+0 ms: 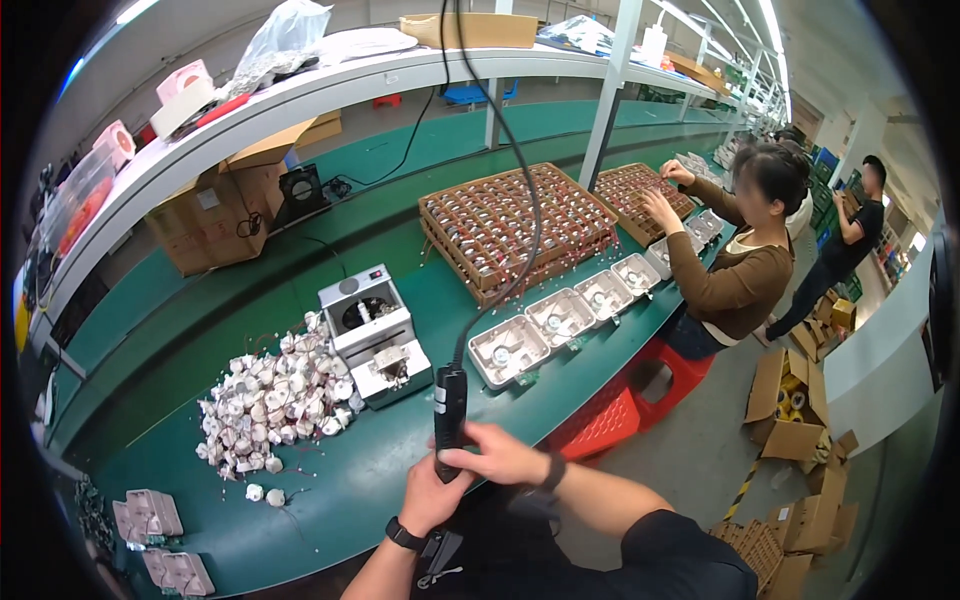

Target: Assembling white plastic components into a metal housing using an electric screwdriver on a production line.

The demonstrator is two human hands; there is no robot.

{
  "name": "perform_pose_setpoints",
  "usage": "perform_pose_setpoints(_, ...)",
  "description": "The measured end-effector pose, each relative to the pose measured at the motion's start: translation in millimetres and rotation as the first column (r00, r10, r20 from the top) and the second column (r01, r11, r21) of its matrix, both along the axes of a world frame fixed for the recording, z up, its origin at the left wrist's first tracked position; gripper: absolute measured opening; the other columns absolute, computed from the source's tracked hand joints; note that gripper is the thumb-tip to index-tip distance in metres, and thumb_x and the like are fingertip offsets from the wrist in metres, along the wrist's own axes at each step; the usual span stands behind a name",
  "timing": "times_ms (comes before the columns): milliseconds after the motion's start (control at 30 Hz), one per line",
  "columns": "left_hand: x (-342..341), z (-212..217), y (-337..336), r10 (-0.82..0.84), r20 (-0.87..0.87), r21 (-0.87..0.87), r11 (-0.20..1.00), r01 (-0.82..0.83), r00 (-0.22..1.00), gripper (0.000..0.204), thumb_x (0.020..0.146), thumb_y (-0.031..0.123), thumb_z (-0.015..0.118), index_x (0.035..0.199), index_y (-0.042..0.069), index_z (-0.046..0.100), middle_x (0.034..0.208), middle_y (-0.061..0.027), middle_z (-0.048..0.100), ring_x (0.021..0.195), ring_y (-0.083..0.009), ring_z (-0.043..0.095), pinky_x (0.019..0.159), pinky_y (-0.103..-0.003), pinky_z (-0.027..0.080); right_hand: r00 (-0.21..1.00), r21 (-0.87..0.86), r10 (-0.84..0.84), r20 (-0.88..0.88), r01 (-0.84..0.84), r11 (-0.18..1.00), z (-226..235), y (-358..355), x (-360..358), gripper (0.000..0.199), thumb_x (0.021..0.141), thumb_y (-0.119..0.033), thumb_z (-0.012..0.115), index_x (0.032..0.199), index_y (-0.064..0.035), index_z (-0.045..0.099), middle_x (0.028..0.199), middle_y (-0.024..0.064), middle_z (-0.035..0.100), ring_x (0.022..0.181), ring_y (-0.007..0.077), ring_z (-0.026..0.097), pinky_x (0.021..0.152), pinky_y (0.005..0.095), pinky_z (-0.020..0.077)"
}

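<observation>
A black electric screwdriver [450, 405] hangs on a dark cable at the near edge of the green table. Its lower end is wrapped by my left hand [432, 497], fingers closed. My right hand [500, 456] closes on the same end from the right, its thumb across the grip. The tool's tip is hidden by my hands. Just beyond stands a grey machine [372, 340] with an opening on top. White housings [508, 350] with round parts inside run in a row to the right. A heap of small white parts with wires [275, 400] lies left of the machine.
Cardboard trays [520, 225] of small parts sit farther back, under a shelf [350, 75]. A co-worker [745, 245] works at the right along the table, near a red stool [610, 415]. White housings [150, 515] rest at the near left; open boxes [788, 400] stand on the floor.
</observation>
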State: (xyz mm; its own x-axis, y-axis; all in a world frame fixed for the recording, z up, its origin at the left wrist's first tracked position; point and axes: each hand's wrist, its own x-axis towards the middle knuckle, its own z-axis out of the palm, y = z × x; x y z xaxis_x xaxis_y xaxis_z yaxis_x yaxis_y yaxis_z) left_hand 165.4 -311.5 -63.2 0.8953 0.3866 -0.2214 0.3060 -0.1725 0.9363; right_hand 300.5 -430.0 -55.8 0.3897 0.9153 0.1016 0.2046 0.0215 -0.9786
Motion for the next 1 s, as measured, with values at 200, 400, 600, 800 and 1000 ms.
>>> perform_pose_setpoints(200, -80.8, 15.9, 21.0, 0.235, 0.320, 0.093, 0.956, -0.278, 0.918, 0.032, 0.087, 0.014, 0.077, 0.113, -0.002, 0.067, 0.104, -0.0133, 0.074, 0.095, -0.0192, 0.071, 0.085, -0.033, 0.057, 0.966, 0.053, -0.206, -0.157, 0.217, 0.975, 13.5, 59.6, -32.2, 0.033, 0.098, -0.030, 0.067, 0.110, 0.0005, 0.063, 0.099, 0.0133, 0.072, 0.089, 0.0196, 0.069, 0.078, 0.0347, 0.0545)
perform_pose_setpoints(400, -216.1, 27.5, 66.6, 0.471, 0.195, 0.049, 0.871, -0.488, 0.860, 0.031, 0.089, 0.013, 0.077, 0.116, 0.000, 0.068, 0.102, -0.0104, 0.075, 0.093, -0.0163, 0.071, 0.086, -0.031, 0.056, 0.831, -0.027, -0.538, 0.141, 0.547, 0.837, -0.7, 90.7, 67.1, 0.034, 0.105, -0.041, 0.053, 0.092, -0.0100, 0.056, 0.076, 0.0023, 0.055, 0.067, 0.0138, 0.054, 0.064, 0.0322, 0.0467)
perform_pose_setpoints(600, -339.2, 42.6, 109.4, 0.817, 0.260, 0.303, 0.438, -0.847, 0.515, 0.024, 0.091, 0.017, 0.074, 0.109, 0.001, 0.072, 0.096, -0.0078, 0.076, 0.086, -0.0147, 0.071, 0.080, -0.028, 0.055, 0.860, -0.120, -0.444, -0.250, 0.428, 0.896, -53.5, 114.2, 155.5, 0.024, 0.102, -0.032, 0.063, 0.098, -0.0088, 0.058, 0.082, 0.0006, 0.059, 0.067, 0.0111, 0.054, 0.060, 0.0275, 0.0458)
perform_pose_setpoints(800, -482.6, 25.1, 207.2, 0.910, 0.329, 0.754, -0.093, -0.651, 0.251, 0.022, 0.089, 0.016, 0.070, 0.104, 0.001, 0.070, 0.101, -0.0201, 0.073, 0.094, -0.0356, 0.071, 0.085, -0.042, 0.056, 0.943, -0.211, -0.330, -0.053, 0.312, 0.926, -87.8, 138.6, 188.4, 0.024, 0.103, -0.027, 0.061, 0.108, -0.0029, 0.061, 0.090, 0.0015, 0.064, 0.077, 0.0111, 0.058, 0.069, 0.0278, 0.0468)
perform_pose_setpoints(1000, -543.4, -5.1, 264.1, 0.978, 0.001, 0.955, 0.060, -0.289, 0.206, 0.025, 0.085, 0.016, 0.071, 0.107, 0.004, 0.072, 0.101, -0.0194, 0.073, 0.096, -0.0380, 0.069, 0.086, -0.048, 0.054, 0.941, -0.164, -0.323, 0.105, 0.337, 0.927, -108.0, 134.6, 203.6, 0.031, 0.102, -0.022, 0.061, 0.122, 0.0017, 0.059, 0.101, 0.0048, 0.068, 0.089, 0.0134, 0.062, 0.080, 0.0277, 0.0489)
